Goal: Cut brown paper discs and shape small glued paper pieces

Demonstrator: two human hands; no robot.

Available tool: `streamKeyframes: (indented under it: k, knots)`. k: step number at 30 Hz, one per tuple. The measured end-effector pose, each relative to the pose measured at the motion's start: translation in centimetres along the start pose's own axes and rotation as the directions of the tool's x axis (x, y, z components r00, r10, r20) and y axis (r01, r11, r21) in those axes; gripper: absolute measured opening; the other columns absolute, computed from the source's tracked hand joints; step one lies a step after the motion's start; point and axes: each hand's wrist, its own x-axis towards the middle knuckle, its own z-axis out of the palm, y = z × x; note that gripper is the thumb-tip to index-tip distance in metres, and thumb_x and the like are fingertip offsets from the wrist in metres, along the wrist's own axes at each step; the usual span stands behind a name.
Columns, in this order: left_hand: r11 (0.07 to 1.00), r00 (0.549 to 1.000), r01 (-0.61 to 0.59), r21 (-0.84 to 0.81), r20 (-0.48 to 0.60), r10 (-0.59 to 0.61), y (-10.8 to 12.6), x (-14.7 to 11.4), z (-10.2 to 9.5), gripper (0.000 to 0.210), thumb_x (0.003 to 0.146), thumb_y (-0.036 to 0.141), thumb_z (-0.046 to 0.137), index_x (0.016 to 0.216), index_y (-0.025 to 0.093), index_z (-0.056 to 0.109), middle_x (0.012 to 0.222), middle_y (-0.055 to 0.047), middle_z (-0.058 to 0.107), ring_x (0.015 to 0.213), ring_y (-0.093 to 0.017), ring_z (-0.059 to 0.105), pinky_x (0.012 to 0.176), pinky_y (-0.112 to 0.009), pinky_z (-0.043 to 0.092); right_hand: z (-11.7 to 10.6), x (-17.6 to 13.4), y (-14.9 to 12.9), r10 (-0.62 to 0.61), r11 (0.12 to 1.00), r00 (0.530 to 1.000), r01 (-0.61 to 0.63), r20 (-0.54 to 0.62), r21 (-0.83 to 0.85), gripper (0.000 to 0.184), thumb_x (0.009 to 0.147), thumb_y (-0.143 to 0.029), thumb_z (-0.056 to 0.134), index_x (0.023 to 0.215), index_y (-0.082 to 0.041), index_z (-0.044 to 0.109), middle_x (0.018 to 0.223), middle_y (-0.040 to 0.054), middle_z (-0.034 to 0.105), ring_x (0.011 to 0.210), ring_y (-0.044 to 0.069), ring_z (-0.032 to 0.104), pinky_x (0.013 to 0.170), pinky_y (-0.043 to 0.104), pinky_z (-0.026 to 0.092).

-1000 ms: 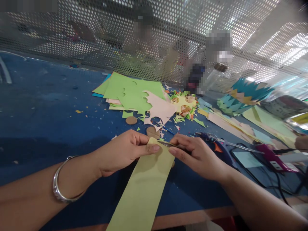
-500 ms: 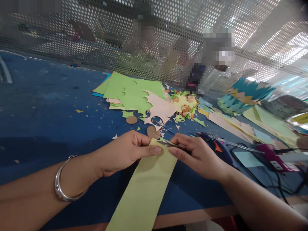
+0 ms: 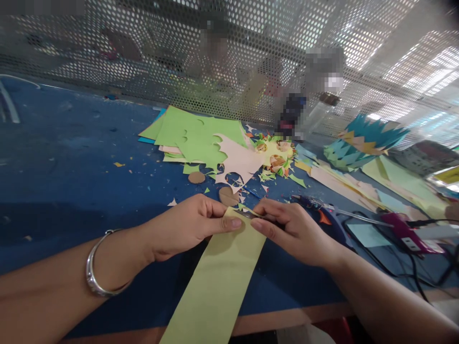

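Closest to me, a long yellow-green paper strip (image 3: pixel 218 277) runs from the near edge of the blue desk (image 3: pixel 71 157) up to both hands. My left hand (image 3: pixel 182 227) pinches the strip's far end, thumb on top, with a silver bracelet (image 3: pixel 93 267) on that wrist. My right hand (image 3: pixel 292 231) is closed around small scissors (image 3: pixel 253 215), blades meeting the strip's top edge right by the left thumb. Just past the fingers sit two brown paper discs (image 3: pixel 228 196) among scraps. Right of that, a purple glue gun (image 3: pixel 407 234) with black cords. Further back lie a stack of green cut sheets (image 3: pixel 195 136), a yellow paper flower (image 3: pixel 274 155) and a teal spiky paper piece (image 3: pixel 362 141), all before a perforated mesh screen (image 3: pixel 143 57).
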Motion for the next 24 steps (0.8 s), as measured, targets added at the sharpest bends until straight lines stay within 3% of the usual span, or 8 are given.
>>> streamKeyframes:
  k: [24]
  knots:
    - [0.998, 0.999, 0.033, 0.056, 0.007, -0.034, 0.30, -0.03, 0.05, 0.019, 0.079, 0.038, 0.082, 0.079, 0.019, 0.081, 0.078, -0.002, 0.077, 0.067, -0.014, 0.065, 0.065, -0.023, 0.049, 0.04, -0.06, 0.10, -0.008, 0.999, 1.000, 0.008, 0.014, -0.033, 0.038, 0.104, -0.050, 0.050, 0.085, -0.018, 0.058, 0.072, -0.0027, 0.048, 0.062, 0.010, 0.041, 0.056, 0.026, 0.032]
